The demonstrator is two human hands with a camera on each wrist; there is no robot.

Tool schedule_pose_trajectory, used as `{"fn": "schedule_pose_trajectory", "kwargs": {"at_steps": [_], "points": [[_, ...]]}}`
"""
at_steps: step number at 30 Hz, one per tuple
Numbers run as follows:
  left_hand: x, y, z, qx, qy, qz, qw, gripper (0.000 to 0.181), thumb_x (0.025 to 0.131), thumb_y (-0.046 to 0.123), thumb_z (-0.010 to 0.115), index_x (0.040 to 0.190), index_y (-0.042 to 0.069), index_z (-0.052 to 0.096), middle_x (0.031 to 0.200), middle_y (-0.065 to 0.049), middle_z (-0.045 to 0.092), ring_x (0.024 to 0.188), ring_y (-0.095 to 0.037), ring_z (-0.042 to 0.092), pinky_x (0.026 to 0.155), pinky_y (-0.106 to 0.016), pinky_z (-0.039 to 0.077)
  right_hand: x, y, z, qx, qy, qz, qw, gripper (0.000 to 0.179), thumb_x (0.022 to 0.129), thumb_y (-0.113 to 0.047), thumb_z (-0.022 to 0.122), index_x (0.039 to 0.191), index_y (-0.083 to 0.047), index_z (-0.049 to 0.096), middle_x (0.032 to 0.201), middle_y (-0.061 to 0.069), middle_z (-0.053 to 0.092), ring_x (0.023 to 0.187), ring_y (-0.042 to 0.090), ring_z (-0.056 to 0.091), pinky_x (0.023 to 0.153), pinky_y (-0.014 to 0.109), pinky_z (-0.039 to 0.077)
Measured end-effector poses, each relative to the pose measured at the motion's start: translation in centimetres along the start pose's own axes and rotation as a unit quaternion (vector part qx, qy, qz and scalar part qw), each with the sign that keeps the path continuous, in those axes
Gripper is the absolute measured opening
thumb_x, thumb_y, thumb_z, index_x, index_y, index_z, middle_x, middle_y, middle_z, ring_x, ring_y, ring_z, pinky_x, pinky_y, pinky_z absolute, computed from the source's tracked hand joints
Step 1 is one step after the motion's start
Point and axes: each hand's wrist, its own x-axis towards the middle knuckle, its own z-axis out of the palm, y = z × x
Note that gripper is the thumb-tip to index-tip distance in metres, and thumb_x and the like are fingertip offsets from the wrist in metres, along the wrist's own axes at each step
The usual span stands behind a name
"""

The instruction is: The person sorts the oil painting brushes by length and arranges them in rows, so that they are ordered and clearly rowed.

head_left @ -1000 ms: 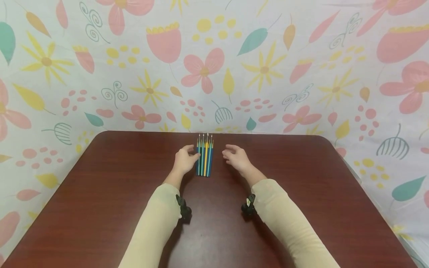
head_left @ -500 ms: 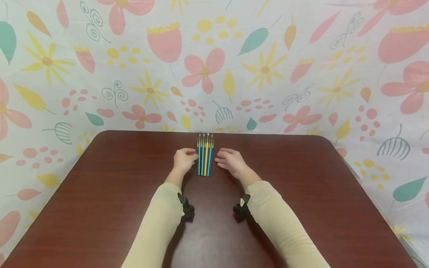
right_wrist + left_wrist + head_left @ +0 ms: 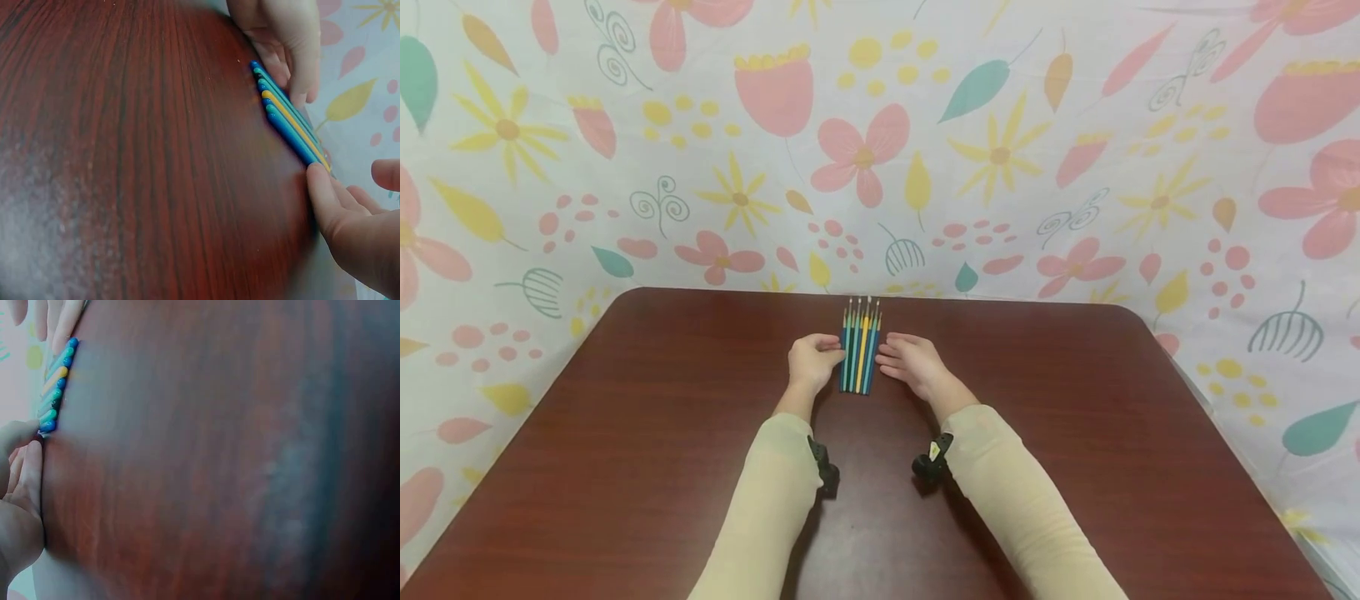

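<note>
When looking from the head, can see paintbrushes [image 3: 861, 354] lined up on the tabletop [image 3: 872, 533] between left hand [image 3: 812, 362] and right hand [image 3: 915, 364], fingers loosely extended, gripping nothing. From left wrist, see left thumb [image 3: 22, 432] touching the row; from right wrist, right fingertip [image 3: 319, 177] likewise.

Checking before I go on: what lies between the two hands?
A close row of slim paintbrushes, one yellow among blues and greens, lies on the table between the left hand and the right hand, as the head view shows.

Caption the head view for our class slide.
Left hand and right hand flank a neat row of blue, green and yellow paintbrushes on a dark table.
</note>
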Motion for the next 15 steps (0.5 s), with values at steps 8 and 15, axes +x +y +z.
{"fn": "schedule_pose_trajectory", "kwargs": {"at_steps": [8,15], "points": [[-0.22,-0.2,-0.17,-0.014,-0.008,0.0,0.9999,0.025,0.084,0.012,0.071,0.107,0.004,0.069,0.106,-0.011,0.07,0.102,-0.024,0.067,0.09,-0.037,0.053,0.32,0.26,0.22,-0.01,0.015,-0.002,0.9998,0.043,0.1,-0.016,0.045,0.141,-0.004,0.038,0.134,0.019,0.054,0.121,0.028,0.056,0.098,0.04,0.047],[-0.1,-0.42,-0.04,-0.014,0.001,-0.001,0.9999,0.025,0.084,0.013,0.071,0.107,0.004,0.069,0.106,-0.012,0.07,0.1,-0.024,0.068,0.09,-0.037,0.053,0.52,0.02,0.52,-0.024,0.023,-0.003,0.9994,0.043,0.099,-0.011,0.045,0.141,-0.003,0.038,0.134,0.02,0.053,0.121,0.029,0.056,0.098,0.04,0.048]]}}
